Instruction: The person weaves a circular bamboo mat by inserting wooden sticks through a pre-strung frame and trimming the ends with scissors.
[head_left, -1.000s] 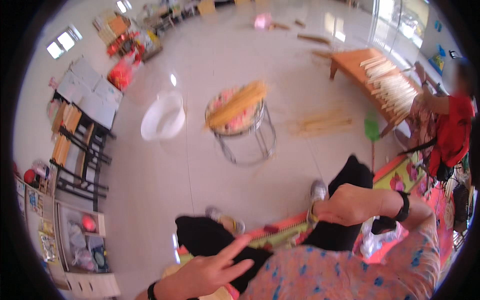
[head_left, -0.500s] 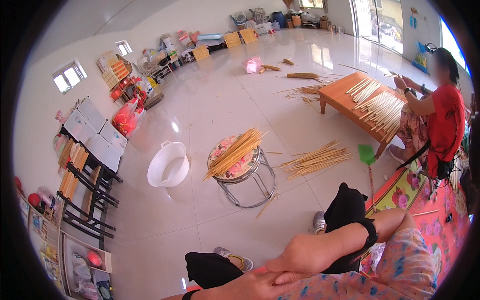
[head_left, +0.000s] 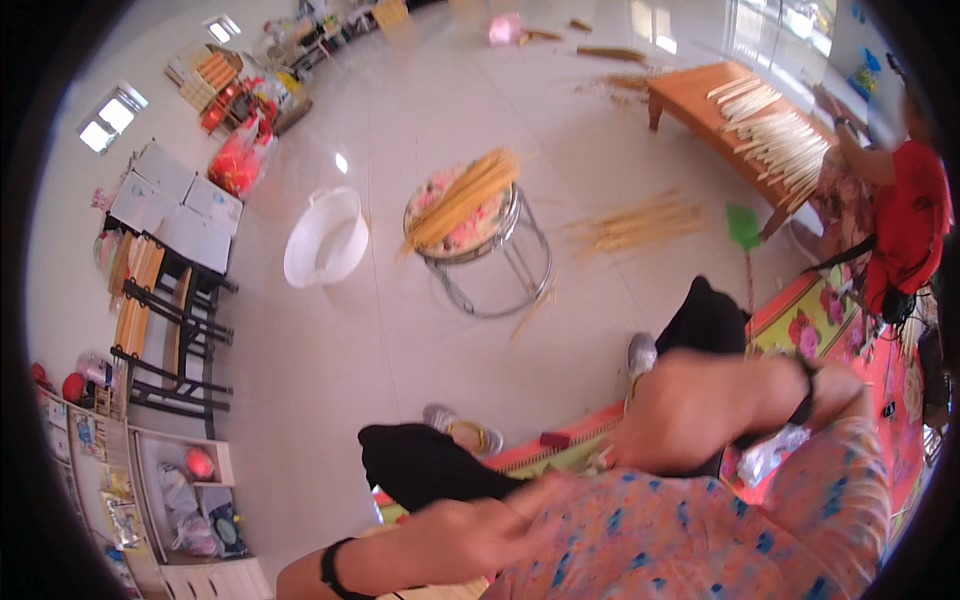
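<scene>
My left hand (head_left: 465,540) lies low in front of my patterned top (head_left: 640,540), its fingers stretched toward the cloth and partly blurred. Over my right knee, apart from the left, hovers my right hand (head_left: 670,410), its fingers smeared by motion. Nothing can be made out in either hand. Ahead of me stands a round stool (head_left: 421,202) with a flowered seat and metal legs, bearing a bundle of thin tan sticks (head_left: 465,202). More loose sticks (head_left: 645,225) are spread on the floor to its right.
A white basin (head_left: 298,250) stands left of the stool. At the right, a person in red (head_left: 908,225) sits by a low wooden table (head_left: 685,105) holding rows of pale sticks (head_left: 780,150). A green fly swatter (head_left: 742,226) is near the flowered mat (head_left: 800,325). Black-framed furniture (head_left: 180,330) lines the left.
My hands were clasped together and have come apart, the right going up and to the right, the left shifting to the left. The view has tilted downward. The co-worker's arms have shifted.
</scene>
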